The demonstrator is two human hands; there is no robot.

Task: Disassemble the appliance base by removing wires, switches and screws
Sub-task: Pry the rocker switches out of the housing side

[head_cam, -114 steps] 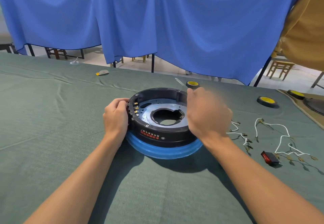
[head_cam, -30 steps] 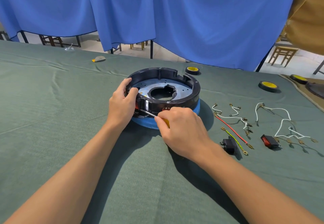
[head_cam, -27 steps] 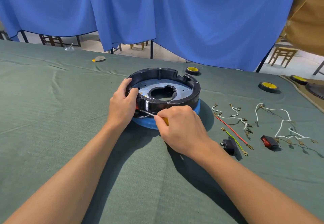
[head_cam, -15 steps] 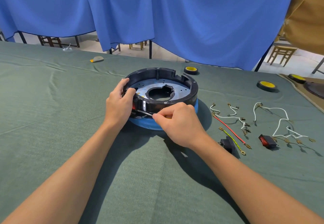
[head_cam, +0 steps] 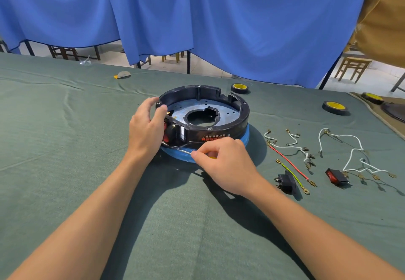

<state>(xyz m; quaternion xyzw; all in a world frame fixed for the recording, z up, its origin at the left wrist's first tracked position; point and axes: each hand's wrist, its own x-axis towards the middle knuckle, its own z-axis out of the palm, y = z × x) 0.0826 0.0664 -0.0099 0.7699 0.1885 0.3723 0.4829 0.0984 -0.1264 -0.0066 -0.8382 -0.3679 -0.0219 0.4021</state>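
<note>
On green cloth (head_cam: pixel 65 148), screwdriver (head_cam: pixel 184 151) tip leftward at base (head_cam: pixel 219 129) switch (head_cam: pixel 166 134)

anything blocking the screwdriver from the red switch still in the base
Nothing visible does. The screwdriver runs clear from the right hand to the red switch; the left hand holds the base just beside it.

Three tape rolls (head_cam: pixel 239 87) (head_cam: pixel 334 107) (head_cam: pixel 372 97), two hands (head_cam: pixel 145 130) (head_cam: pixel 223 165)
</note>
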